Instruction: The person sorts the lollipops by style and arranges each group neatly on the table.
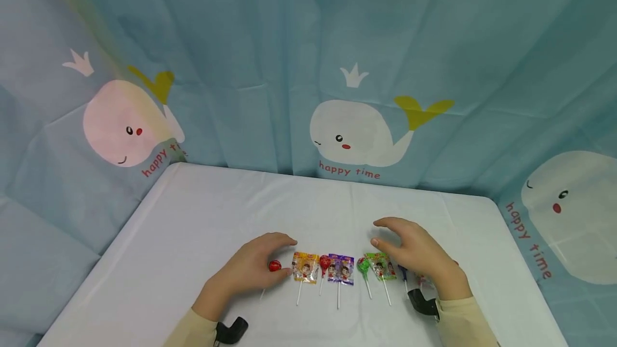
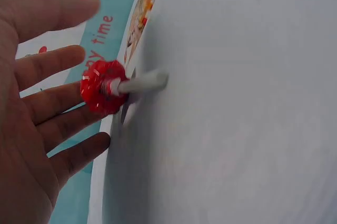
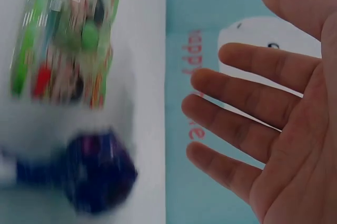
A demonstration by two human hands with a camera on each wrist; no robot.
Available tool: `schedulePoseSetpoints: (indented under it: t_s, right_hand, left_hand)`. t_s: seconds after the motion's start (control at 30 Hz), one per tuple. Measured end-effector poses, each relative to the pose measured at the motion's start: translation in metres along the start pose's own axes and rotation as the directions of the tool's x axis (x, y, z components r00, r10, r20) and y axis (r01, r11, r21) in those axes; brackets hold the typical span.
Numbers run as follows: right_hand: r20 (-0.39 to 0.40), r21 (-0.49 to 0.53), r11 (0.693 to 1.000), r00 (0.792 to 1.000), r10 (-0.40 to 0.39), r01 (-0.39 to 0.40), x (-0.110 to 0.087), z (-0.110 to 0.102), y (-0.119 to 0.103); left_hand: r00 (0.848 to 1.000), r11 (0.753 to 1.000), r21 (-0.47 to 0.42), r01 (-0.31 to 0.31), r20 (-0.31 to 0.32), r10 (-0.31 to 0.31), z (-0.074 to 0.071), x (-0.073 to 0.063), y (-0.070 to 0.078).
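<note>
Round red lollipop, shiny-wrapped (image 1: 275, 265): leftmost on white cloth-covered table (image 1: 270, 202).
Left hand (image 1: 253, 264): spread-fingered around lollipop, pinching nothing.
Right hand (image 1: 416, 248): likewise spread, near flat green plastic-wrapped lollipop (image 1: 382, 268).
Both hands: apparently at reaching step; for any grasp, needing inward curl.

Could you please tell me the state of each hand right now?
Left hand: open, holding nothing, beside a red lollipop.
Right hand: open, holding nothing.
</note>
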State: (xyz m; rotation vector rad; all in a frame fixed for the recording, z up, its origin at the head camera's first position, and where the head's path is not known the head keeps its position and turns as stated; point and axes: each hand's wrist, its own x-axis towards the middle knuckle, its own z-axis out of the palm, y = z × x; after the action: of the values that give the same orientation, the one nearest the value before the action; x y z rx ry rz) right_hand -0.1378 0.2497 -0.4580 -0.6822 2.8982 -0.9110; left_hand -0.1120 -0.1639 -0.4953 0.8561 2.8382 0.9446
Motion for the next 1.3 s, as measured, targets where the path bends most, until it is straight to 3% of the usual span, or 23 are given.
schedulePoseSetpoints:
  t_s: [0.13, 0.4, 0.77, 0.97, 1.3]
  right_hand:
    - [0.003, 0.025, 0.999, 0.999, -0.044, 0.044, 0.003, 0.01, -0.006]
    - [0.026, 0.051, 0.997, 0.998, -0.053, 0.052, 0.002, 0.027, -0.013]
    - [0.085, 0.131, 0.979, 0.982, -0.17, 0.158, 0.002, 0.043, -0.02]
    - [0.165, 0.156, 0.976, 0.97, -0.179, 0.153, 0.006, 0.049, -0.032]
    - [0.182, 0.042, 0.974, 0.957, -0.226, 0.222, 0.009, 0.061, -0.038]
  left_hand:
    - [0.998, 0.999, -0.007, -0.038, 0.046, 0.039, 0.005, 0.001, 0.003]
    - [0.988, 0.991, 0.064, -0.119, 0.11, 0.111, 0.017, 0.005, 0.004]
    - [0.973, 0.964, 0.133, -0.228, 0.059, 0.222, 0.025, 0.008, 0.001]
    - [0.97, 0.962, 0.123, -0.244, 0.031, 0.242, 0.025, 0.012, 0.001]
    - [0.97, 0.966, 0.084, -0.245, 0.019, 0.244, 0.02, 0.016, 0.001]
